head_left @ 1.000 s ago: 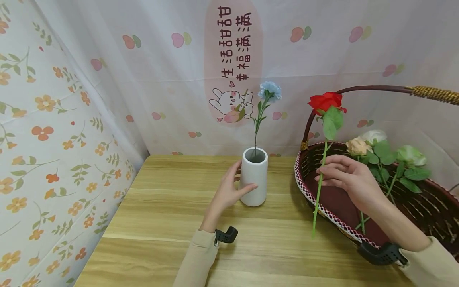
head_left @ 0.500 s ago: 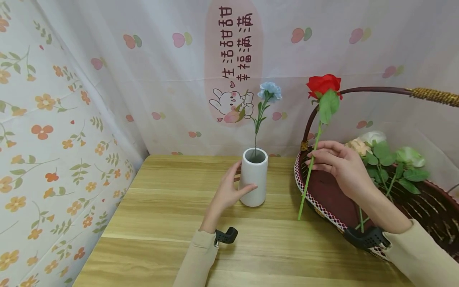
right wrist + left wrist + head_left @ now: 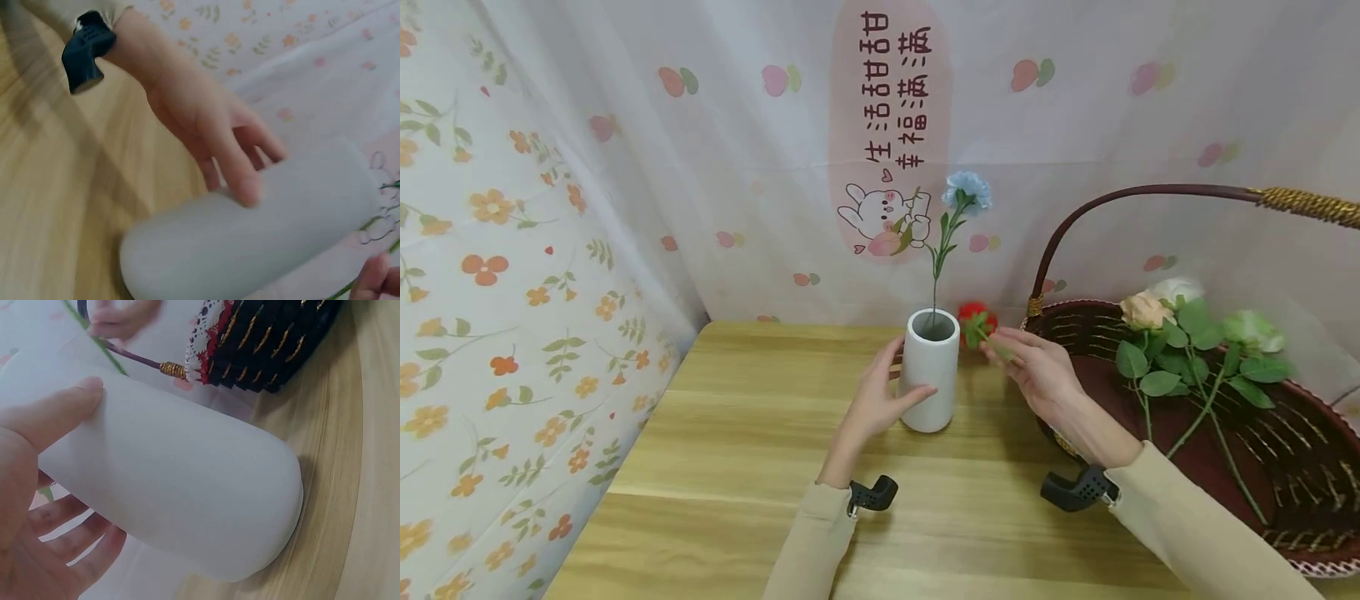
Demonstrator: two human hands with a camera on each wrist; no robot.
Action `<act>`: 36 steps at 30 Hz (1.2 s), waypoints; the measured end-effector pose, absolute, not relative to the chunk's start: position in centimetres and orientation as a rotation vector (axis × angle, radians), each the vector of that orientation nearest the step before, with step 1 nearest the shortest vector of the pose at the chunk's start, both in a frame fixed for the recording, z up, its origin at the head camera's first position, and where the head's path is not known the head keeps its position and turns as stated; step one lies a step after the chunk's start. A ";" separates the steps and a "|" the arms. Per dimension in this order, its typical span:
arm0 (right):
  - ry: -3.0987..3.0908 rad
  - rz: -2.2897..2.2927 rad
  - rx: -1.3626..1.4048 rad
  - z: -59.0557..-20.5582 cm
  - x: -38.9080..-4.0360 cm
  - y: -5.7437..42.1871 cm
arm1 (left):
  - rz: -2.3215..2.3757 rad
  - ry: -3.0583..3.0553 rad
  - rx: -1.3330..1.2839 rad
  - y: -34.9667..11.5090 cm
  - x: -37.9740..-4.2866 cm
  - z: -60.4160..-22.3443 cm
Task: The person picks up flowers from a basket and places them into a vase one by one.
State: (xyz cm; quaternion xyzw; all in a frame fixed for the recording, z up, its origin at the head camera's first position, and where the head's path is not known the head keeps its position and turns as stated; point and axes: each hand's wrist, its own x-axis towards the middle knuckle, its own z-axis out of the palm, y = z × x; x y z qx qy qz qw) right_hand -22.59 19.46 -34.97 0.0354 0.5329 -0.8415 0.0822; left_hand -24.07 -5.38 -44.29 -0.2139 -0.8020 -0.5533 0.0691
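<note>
Gripping the white vase (image 3: 937, 367) with the left hand (image 3: 874, 396), around its left side; pinching the red rose (image 3: 977, 324) by the stem in the right hand (image 3: 1037, 367). In the head view, vase upright near the table's far edge, with a blue flower (image 3: 967, 192) rising from its mouth. Rose just right of the rim, bloom tipped toward the far side and stem blurred; touching or apart, impossible to tell.

From the left wrist, seen better than from above: thumb (image 3: 62, 412) laid along one side of the vase, fingers curled behind the other, and the basket's outer weave, dark with gold strands under a lace trim. Bloom out of that picture; only a length of green stem beside the blurred right hand. From the right wrist, visible at the lower corner: fingertips (image 3: 374, 275) close to a green stem.

To the right, a basket (image 3: 1318, 433) with an arched handle (image 3: 1180, 190), holding cream (image 3: 1147, 310), white (image 3: 1176, 290) and pale green roses (image 3: 1255, 332). Underneath, a wood-grain table (image 3: 760, 450). Behind, a pale curtain (image 3: 737, 167) with a bunny drawing (image 3: 871, 215) and dark lettering; at left, an orange-flowered cloth (image 3: 490, 275).
</note>
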 end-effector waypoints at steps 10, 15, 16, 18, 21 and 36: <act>1.746 -2.417 0.134 -37.0 -23.0 19.1 | -1.663 -2.417 -0.666 -5.5 -24.1 -44.3; 1.862 -2.222 0.094 -37.5 -23.0 18.8 | -1.656 -2.425 -0.666 -5.7 -24.2 -44.3; 1.893 -2.187 0.088 -37.6 -23.1 18.8 | -1.657 -2.422 -0.669 -5.7 -24.2 -44.3; 1.935 -2.155 0.090 -37.8 -23.1 18.6 | -1.657 -2.419 -0.673 -5.7 -24.3 -44.3; 1.970 -2.140 0.091 -38.0 -23.2 18.6 | -1.655 -2.415 -0.675 -5.7 -24.4 -44.3; 2.371 -1.740 0.096 -41.8 -22.5 16.9 | -1.650 -2.417 -0.665 -5.7 -24.6 -44.5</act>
